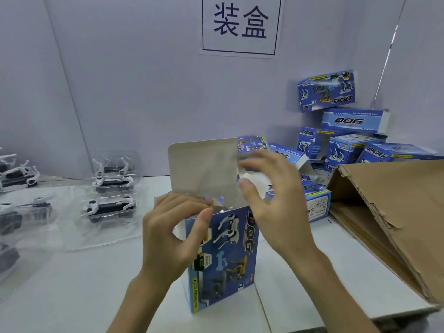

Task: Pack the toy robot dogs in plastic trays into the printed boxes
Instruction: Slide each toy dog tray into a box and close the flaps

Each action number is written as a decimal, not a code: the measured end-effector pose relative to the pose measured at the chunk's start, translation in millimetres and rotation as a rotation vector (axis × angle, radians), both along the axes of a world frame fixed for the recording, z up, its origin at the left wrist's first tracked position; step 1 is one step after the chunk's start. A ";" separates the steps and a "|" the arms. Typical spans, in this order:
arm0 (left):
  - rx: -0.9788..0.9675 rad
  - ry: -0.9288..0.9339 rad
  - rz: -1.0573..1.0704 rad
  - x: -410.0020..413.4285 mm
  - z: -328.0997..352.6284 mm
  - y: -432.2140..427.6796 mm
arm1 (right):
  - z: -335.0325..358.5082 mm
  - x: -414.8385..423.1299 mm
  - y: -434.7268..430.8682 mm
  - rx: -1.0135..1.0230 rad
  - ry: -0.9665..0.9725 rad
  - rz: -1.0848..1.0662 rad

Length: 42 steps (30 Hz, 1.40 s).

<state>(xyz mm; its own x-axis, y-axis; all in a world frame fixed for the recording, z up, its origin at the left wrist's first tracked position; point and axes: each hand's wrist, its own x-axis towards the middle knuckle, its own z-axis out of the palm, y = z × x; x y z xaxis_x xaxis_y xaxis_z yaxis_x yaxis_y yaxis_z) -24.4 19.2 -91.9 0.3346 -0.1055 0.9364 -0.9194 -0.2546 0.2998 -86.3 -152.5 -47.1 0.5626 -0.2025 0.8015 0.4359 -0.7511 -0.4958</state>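
Note:
A blue printed box (225, 258) stands upright on the white table in front of me, its top lid flap (204, 169) raised. My left hand (173, 234) grips the box's upper left side, thumb on the front face. Over the box's top right corner hovers my right hand (271, 200), blurred, fingers spread, touching a small white side flap (254, 179). Something dark shows inside the open top. Several toy robot dogs in clear plastic trays (110, 207) lie at the left of the table.
Closed printed boxes (346, 145) are piled at the back right against the wall. A torn brown cardboard carton (394, 212) lies open at the right edge. A paper sign (240, 25) hangs on the wall. More trays (19, 174) sit far left.

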 end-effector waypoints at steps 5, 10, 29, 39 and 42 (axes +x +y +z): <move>-0.128 0.024 -0.018 -1.6 -4.7 -11.1 | -19.0 9.2 4.1 0.690 0.153 0.197; -0.145 0.030 -0.072 -0.7 -5.3 -9.0 | -28.4 12.5 26.4 0.893 0.014 0.208; -0.241 0.299 -0.466 6.5 -4.9 1.5 | -32.4 -17.2 16.9 0.346 0.048 0.210; -0.286 0.289 -0.454 1.3 -8.2 2.4 | -28.8 -1.1 10.9 0.490 -0.028 0.418; -0.257 0.287 -0.432 2.8 -7.1 3.6 | -24.2 2.9 7.6 0.509 0.004 0.688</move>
<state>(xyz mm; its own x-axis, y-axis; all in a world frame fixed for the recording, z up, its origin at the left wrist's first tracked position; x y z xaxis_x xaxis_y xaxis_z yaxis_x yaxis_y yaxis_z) -21.6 22.8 -99.0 0.5557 -0.0705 0.8284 -0.7966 0.2400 0.5549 -83.5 -144.9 -71.3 0.6950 -0.1494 0.7033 0.7108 -0.0053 -0.7034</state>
